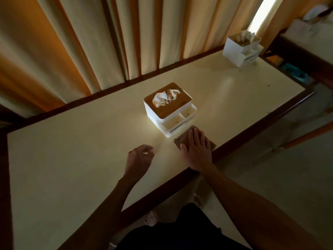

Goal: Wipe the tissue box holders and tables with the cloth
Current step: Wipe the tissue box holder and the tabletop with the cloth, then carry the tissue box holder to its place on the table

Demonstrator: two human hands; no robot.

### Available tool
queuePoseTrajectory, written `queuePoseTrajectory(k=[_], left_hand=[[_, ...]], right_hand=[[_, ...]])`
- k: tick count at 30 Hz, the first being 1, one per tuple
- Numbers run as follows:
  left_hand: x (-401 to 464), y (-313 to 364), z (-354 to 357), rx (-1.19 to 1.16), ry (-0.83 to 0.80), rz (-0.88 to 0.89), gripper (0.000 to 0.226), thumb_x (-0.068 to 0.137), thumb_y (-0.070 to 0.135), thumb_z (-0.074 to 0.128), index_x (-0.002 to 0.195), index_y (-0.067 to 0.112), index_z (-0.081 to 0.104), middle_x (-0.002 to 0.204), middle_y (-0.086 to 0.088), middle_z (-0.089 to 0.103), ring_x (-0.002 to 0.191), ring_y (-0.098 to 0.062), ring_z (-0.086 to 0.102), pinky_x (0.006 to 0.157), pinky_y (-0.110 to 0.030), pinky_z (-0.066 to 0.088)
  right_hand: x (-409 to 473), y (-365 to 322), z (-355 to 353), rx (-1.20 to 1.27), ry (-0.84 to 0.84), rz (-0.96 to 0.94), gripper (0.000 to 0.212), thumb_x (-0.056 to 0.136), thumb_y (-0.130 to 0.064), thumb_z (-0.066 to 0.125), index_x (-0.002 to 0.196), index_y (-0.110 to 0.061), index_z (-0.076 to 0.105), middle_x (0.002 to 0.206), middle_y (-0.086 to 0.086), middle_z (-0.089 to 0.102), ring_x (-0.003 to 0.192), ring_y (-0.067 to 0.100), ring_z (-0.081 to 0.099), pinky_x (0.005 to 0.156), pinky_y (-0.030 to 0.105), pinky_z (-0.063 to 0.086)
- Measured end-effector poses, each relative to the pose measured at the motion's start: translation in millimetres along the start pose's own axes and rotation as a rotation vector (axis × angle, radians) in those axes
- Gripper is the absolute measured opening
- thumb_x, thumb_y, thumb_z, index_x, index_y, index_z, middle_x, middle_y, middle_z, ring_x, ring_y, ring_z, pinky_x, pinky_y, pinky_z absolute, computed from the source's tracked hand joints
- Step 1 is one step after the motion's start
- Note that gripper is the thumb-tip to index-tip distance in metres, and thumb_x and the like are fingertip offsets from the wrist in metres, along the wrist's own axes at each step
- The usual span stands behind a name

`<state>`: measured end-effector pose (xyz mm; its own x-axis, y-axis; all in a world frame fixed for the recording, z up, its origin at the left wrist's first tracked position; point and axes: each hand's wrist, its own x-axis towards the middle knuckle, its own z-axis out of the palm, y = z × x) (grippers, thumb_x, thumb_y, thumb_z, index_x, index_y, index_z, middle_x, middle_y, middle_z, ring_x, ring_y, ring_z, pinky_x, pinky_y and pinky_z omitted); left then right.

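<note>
A person's left hand hovers loosely curled, holding nothing, over a cream worktop. Their right hand presses flat on a brown cloth, just before a white tissue box holder. A second holder stands at the far corner

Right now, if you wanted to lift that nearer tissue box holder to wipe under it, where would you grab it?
Probably by the two short white side walls of the nearer tissue box holder, coming from above. Its wooden lid may be loose, and the open front compartments leave thin edges. The left hand is free.
</note>
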<state>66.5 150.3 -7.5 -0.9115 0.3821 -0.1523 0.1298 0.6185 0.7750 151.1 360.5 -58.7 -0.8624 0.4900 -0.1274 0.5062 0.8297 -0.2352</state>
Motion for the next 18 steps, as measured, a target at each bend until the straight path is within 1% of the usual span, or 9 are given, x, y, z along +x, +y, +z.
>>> queuePoseTrajectory(k=[2,4,7,9,11,13,14,16,18], left_hand=[[10.5,9.1,4.3,-0.081,-0.012,-0.052,0.014,0.091,0.018,0.063,0.1,0.017,0.074,0.09,0.001,0.075,0.074,-0.009,0.071,0.077,-0.037,0.06],[20.5,19.5,9.0,-0.163,-0.025,-0.092,0.017,0.093,0.016,0.062,0.107,0.014,0.072,0.096,-0.002,0.074,0.07,-0.009,0.072,0.074,-0.041,0.061],[36.6,37.7,14.8,-0.301,-0.028,-0.166,0.029,0.095,0.016,0.062,0.122,0.007,0.064,0.1,-0.008,0.073,0.073,-0.016,0.073,0.07,-0.04,0.062],[44.6,48.2,20.2,-0.404,-0.025,-0.222,0.037,0.095,0.019,0.063,0.129,0.006,0.059,0.101,-0.008,0.072,0.075,-0.02,0.074,0.066,-0.037,0.061],[51.0,56.9,28.7,-0.454,0.002,-0.266,0.041,0.093,0.023,0.066,0.13,0.005,0.059,0.099,-0.009,0.073,0.075,-0.022,0.074,0.063,-0.034,0.06],[56.7,64.4,36.1,-0.464,0.06,-0.303,0.042,0.091,0.025,0.069,0.127,0.004,0.062,0.094,-0.008,0.074,0.073,-0.022,0.074,0.061,-0.033,0.059],[59.5,66.3,39.0,-0.466,0.093,-0.326,0.042,0.09,0.024,0.07,0.126,0.004,0.063,0.093,-0.008,0.074,0.072,-0.022,0.074,0.061,-0.032,0.059],[63.4,68.2,43.8,-0.487,0.134,-0.377,0.044,0.089,0.021,0.071,0.129,0.007,0.062,0.092,-0.006,0.075,0.071,-0.023,0.074,0.061,-0.032,0.059],[63.4,73.1,47.9,-0.512,0.16,-0.413,0.046,0.088,0.019,0.07,0.132,0.011,0.06,0.09,-0.002,0.076,0.072,-0.028,0.073,0.063,-0.035,0.06]], right_hand=[[12.8,2.0,-4.0,0.029,-0.019,0.031,0.082,0.093,-0.06,0.021,0.156,-0.007,0.028,0.163,0.017,0.023,0.149,0.041,0.022,0.118,0.054,0.021],[26.0,2.0,-14.4,0.096,-0.06,0.081,0.074,0.096,-0.054,0.034,0.157,-0.012,0.026,0.165,0.01,0.02,0.15,0.036,0.017,0.118,0.052,0.018],[47.4,4.6,-39.2,0.36,0.084,0.165,0.039,0.101,-0.035,0.047,0.129,-0.011,0.059,0.133,0.009,0.06,0.127,0.032,0.052,0.097,0.039,0.04],[59.9,5.7,-58.3,0.574,0.157,0.25,0.036,0.104,-0.031,0.045,0.125,-0.008,0.063,0.123,0.01,0.066,0.116,0.029,0.06,0.089,0.03,0.039],[78.5,12.7,-71.5,0.685,0.166,0.242,0.038,0.105,-0.031,0.045,0.126,-0.007,0.063,0.123,0.012,0.067,0.113,0.028,0.062,0.089,0.028,0.04],[100.8,19.5,-83.2,0.716,0.079,0.191,0.04,0.1,-0.04,0.048,0.12,-0.011,0.067,0.116,0.011,0.071,0.101,0.027,0.068,0.088,0.032,0.052],[111.1,22.4,-88.4,0.725,0.002,0.168,0.04,0.097,-0.043,0.051,0.116,-0.012,0.069,0.11,0.011,0.073,0.091,0.025,0.071,0.078,0.033,0.057],[127.8,28.3,-94.6,0.707,-0.128,0.132,0.034,0.092,-0.036,0.058,0.112,-0.012,0.071,0.099,0.011,0.074,0.072,0.021,0.073,0.056,0.026,0.056],[139.0,32.3,-96.7,0.659,-0.168,0.095,0.027,0.088,-0.029,0.06,0.105,-0.012,0.072,0.092,0.012,0.075,0.068,0.022,0.073,0.055,0.031,0.059]])
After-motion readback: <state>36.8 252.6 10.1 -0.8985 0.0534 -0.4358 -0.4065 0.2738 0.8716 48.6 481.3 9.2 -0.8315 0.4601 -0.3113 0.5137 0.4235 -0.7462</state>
